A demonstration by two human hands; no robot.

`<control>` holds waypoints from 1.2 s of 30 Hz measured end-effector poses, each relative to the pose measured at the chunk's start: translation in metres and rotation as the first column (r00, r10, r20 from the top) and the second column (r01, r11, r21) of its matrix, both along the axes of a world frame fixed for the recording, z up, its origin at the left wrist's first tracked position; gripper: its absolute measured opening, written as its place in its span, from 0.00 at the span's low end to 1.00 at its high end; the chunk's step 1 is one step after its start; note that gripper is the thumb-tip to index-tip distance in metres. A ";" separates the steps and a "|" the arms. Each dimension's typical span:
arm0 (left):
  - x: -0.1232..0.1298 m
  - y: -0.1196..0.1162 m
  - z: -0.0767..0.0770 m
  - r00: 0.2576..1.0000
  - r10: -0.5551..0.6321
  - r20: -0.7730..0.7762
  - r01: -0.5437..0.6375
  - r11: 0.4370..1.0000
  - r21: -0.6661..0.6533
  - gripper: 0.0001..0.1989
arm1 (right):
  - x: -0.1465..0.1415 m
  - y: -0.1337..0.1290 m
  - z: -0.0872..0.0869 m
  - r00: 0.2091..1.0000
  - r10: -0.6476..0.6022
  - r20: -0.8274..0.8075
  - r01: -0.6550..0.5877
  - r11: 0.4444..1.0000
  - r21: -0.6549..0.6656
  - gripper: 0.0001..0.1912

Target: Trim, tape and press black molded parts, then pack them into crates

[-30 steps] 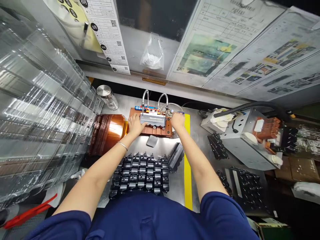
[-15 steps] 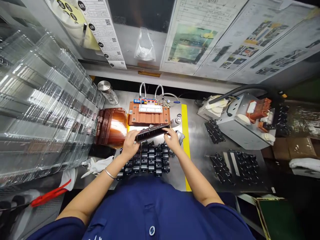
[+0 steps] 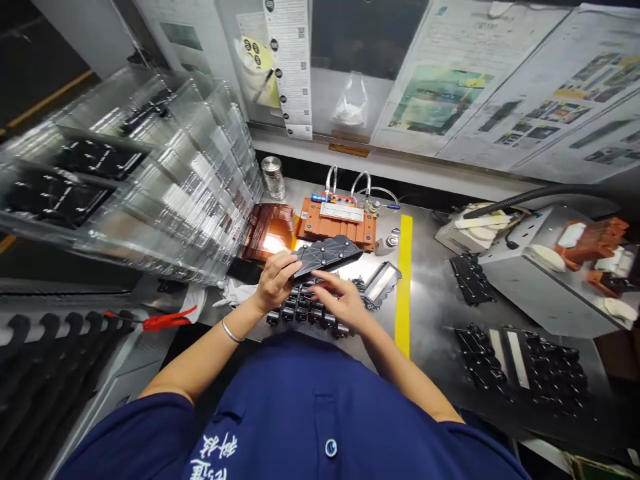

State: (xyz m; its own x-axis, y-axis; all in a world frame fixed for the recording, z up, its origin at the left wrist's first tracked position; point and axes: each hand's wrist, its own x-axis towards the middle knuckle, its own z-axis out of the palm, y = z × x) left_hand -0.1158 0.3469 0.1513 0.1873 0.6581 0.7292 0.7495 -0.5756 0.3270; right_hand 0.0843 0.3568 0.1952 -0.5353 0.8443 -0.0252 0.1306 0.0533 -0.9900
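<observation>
My left hand grips the left end of a black ribbed plastic part, holding it tilted above the bench. Its ribbed face, dotted with small shiny fasteners, is toward me. My right hand has its fingers stretched out beside the part's lower edge; whether a fingertip touches it I cannot tell. Beneath both hands lie several similar black parts in rows, partly covered. Beyond the held part stands an orange fixture with clear hoses. Right of my right hand lies another part with a pale strip.
Stacked clear plastic trays rise at the left, some holding black parts. An amber curved sheet and a glass jar stand near them. Right of the yellow tape are a grey machine and more black parts.
The black part has been turned so its ribbed face shows. My right hand has let go of its right end and moved lower and toward its middle. The view has shifted left.
</observation>
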 end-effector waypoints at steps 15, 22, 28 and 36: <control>-0.246 0.047 0.219 0.636 0.770 -0.052 -0.772 0.634 -0.047 0.23 | -0.018 0.015 -0.043 0.957 -0.061 0.283 0.036 0.995 0.091 0.18; -0.258 0.122 0.202 0.708 0.489 -0.510 -0.686 0.646 -0.333 0.21 | -0.095 0.041 -0.060 0.695 0.085 0.714 -0.345 0.911 0.228 0.18; -0.188 0.055 0.198 0.847 0.173 -0.503 -0.373 0.867 -0.331 0.23 | -0.159 0.068 -0.108 0.565 0.047 0.824 -0.461 0.846 0.267 0.31; -0.145 -0.007 0.018 0.914 0.374 0.155 0.055 0.264 -0.963 0.15 | -0.173 0.074 -0.125 0.494 0.087 0.865 -0.540 0.811 0.227 0.16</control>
